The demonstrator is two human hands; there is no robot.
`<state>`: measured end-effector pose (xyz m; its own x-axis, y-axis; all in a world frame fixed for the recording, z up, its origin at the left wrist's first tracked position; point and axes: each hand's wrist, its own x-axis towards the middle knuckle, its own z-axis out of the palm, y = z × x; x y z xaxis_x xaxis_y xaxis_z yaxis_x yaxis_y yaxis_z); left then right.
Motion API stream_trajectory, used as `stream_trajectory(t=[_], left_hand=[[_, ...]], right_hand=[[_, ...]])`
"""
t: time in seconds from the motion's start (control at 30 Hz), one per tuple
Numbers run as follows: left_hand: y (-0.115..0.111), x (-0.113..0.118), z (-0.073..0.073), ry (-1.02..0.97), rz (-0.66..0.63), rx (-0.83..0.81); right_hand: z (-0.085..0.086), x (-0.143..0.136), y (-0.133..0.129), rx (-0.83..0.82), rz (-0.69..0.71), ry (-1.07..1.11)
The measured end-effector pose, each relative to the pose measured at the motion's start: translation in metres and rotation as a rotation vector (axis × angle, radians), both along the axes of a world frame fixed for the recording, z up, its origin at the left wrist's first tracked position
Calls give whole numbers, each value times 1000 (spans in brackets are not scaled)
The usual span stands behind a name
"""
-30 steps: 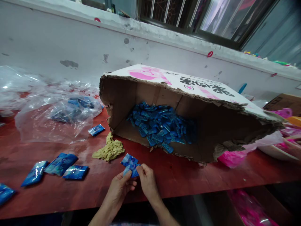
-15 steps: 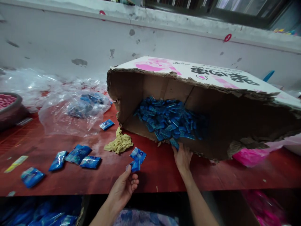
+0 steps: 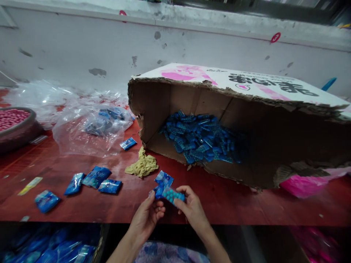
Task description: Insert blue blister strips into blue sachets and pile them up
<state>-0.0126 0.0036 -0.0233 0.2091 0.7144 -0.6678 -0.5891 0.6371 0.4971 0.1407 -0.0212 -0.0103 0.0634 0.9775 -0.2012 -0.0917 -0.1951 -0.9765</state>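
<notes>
Near the table's front edge, my left hand (image 3: 148, 213) pinches a blue printed packet (image 3: 158, 190) between thumb and fingers. Another blue packet (image 3: 164, 178) lies right behind it, overlapping in view. My right hand (image 3: 191, 206) is closed on a small clear-and-blue packet of turquoise beads (image 3: 173, 195), its left end against the packet in my left hand. Behind my hands a large cardboard box (image 3: 274, 89) lies on its side, its torn opening toward me, with a heap of bead packets (image 3: 203, 138) inside. A crumpled yellow cloth (image 3: 142, 164) sits left of the box.
Several blue packets (image 3: 97, 177) lie on the red table (image 3: 90, 210) at left. Behind them are a clear plastic bag (image 3: 82, 142) and a bowl of pink beads (image 3: 16, 133). Pink plastic (image 3: 304, 185) lies at the box's right. Below the edge, a container holds blue packets (image 3: 52, 243).
My right hand has moved from the box opening to my left hand, bringing a bead packet out. My left hand keeps its hold. The camera view has shifted slightly.
</notes>
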Motion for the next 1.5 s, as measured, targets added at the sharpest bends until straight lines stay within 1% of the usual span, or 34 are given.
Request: stream_trajectory(t=[0.13,0.33,0.6,0.77,0.93,1.1,1.37,1.5], left_hand=[[-1,-2,-1,5,8,17],[-1,-5,-1,17,10,40],[-1,-5,2,30,12,62],[0,-7,2,69,1,117],[5,-11,8,124,-23,207],[7,-13,13,129,-40,218],[7,-15,11,177,-29,247],[9,-18,9,220,-15,296]], right_hand=[[-6,-2,1,-9,-20,-34],[-1,1,4,12,-65,-85],[5,-2,-1,113,-81,-328],[7,1,-1,161,-63,-404],[5,2,-1,161,-45,-398],[3,2,0,158,-49,-356],[4,1,-1,133,-20,-374],[3,1,0,115,-32,-314]])
